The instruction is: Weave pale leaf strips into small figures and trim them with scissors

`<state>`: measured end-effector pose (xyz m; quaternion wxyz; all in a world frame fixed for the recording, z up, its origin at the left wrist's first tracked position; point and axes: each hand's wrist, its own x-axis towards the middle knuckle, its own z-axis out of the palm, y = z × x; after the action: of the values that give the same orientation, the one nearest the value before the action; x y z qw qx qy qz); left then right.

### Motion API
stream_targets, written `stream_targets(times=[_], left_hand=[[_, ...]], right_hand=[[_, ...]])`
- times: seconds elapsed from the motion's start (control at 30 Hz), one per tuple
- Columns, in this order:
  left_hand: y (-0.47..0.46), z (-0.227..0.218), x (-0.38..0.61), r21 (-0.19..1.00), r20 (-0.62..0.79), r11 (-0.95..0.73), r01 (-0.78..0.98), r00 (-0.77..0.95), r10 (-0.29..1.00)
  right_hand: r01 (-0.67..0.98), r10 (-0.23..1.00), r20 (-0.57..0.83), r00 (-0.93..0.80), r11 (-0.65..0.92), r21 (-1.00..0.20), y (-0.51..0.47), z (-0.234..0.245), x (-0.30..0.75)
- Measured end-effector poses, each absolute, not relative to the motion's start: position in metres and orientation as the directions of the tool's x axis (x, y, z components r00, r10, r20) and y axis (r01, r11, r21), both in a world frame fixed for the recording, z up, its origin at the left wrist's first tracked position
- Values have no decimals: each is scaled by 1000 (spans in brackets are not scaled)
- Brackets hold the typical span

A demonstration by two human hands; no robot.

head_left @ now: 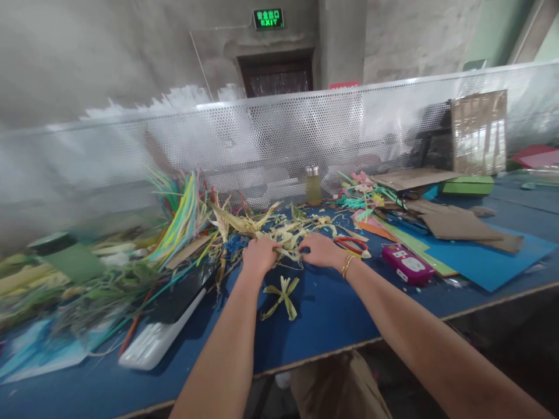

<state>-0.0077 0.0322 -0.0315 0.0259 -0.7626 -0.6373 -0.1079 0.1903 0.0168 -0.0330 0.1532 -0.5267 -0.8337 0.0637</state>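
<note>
Both of my hands reach into a pile of pale, dry corn husks (288, 240) on the blue table (323, 320). My left hand (260, 256) is closed at the near left of the pile, fingers curled on husk strips and partly hidden. Opposite it, my right hand (324, 250) has thumb and fingers bent together on the husk; a gold bracelet circles that wrist. Between my forearms lies a small cross-shaped piece of husk strips (283, 295), touched by neither hand. Red-handled scissors or pliers (351, 244) rest just beyond my right wrist.
At left are colourful pipe cleaners (181, 218), a black-and-white flat object (168, 326) and a green-lidded container (70, 256). A purple case (407, 265), blue sheets (498, 270) and cardboard (463, 224) lie right. A bottle (312, 186) stands before the perforated metal panel (271, 139).
</note>
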Motion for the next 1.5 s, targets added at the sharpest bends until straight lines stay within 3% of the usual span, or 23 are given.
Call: stream_targets(times=[0.13,0.27,0.4,0.53,0.73,0.83,1.0,1.13,1.5], left_hand=[[30,-23,-16,85,176,-25,996,10,984],[32,-18,-20,161,176,69,985,-98,980],[31,-14,-22,216,281,133,967,-192,940],[30,-12,-23,207,397,97,973,-174,901],[36,-11,-24,320,422,49,946,-189,887],[38,-9,-26,379,420,80,922,-249,873],[36,-10,-24,324,386,82,943,-211,898],[37,-13,-22,292,350,24,956,-130,928],[42,-19,-19,287,439,-95,953,-43,898]], right_hand=[[953,967,93,-236,249,-173,18,-29,200],[974,979,74,-192,199,-111,17,-27,202],[967,973,118,-198,214,-140,15,-26,199],[964,974,127,-189,208,-166,15,-28,196],[956,967,229,-109,165,-242,17,-27,199],[961,964,265,-28,99,-260,20,-20,211],[952,925,301,232,-152,-267,28,-7,254],[921,921,122,371,-348,-172,35,-11,286],[944,948,-77,310,-316,-95,40,-19,284]])
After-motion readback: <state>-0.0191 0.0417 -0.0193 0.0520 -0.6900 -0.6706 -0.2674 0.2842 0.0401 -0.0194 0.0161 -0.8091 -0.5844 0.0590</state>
